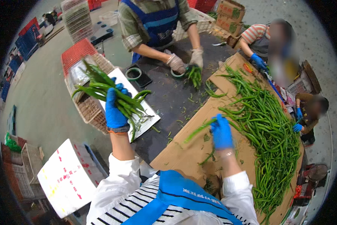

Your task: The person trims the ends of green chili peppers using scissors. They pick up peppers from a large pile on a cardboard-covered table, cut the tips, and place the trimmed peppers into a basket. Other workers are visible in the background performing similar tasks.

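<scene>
My left hand (116,108), in a blue glove, is closed around a bunch of long green chili peppers (101,85), above a white board (140,126) on the dark tabletop (160,107). Blue-gloved too, my right hand (222,133) is over the brown cardboard (185,146) with a long green pepper (199,130) between its fingers; it is slightly blurred. To its right a large heap of green chili peppers (272,135) covers the cardboard. A few loose peppers lie near that hand.
Across the table a co-worker's gloved hands (186,62) hold a bunch of peppers by a roll of tape (177,73). Another tape roll (133,73) lies left. Two more people work at the right. Plastic crates (92,109) and a white foam box (67,180) stand at the left.
</scene>
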`<action>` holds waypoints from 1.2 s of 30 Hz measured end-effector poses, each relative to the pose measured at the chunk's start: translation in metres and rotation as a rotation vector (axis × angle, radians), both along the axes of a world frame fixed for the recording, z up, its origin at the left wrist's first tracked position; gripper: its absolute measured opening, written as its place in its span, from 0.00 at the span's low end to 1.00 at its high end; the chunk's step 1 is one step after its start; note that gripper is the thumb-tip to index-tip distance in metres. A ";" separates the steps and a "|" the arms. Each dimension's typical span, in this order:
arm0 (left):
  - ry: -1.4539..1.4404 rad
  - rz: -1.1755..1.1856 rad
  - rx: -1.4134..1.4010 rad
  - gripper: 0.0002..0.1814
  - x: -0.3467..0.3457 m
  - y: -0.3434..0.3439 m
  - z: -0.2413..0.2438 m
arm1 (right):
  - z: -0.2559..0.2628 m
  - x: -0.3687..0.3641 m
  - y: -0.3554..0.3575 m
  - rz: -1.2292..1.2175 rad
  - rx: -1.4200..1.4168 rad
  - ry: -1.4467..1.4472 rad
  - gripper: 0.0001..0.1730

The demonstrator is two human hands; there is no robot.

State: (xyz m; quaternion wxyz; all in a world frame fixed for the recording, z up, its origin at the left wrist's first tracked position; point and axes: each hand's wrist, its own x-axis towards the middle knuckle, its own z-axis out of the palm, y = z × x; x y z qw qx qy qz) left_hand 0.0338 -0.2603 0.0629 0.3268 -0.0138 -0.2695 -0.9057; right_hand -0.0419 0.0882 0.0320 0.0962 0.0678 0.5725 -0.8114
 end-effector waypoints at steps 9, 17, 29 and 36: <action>-0.195 0.040 0.027 0.24 0.040 -0.004 -0.013 | -0.005 -0.002 -0.135 0.571 0.137 -0.211 0.16; -0.208 -0.534 0.002 0.26 -0.008 0.083 -0.024 | 0.054 0.035 -0.075 0.756 0.375 0.297 0.18; -0.215 -0.843 -0.337 0.29 -0.032 0.171 -0.002 | 0.078 0.066 -0.026 0.347 1.139 0.462 0.19; -0.307 -0.928 -0.299 0.28 -0.033 0.179 -0.012 | 0.076 0.062 0.014 0.443 0.905 0.222 0.20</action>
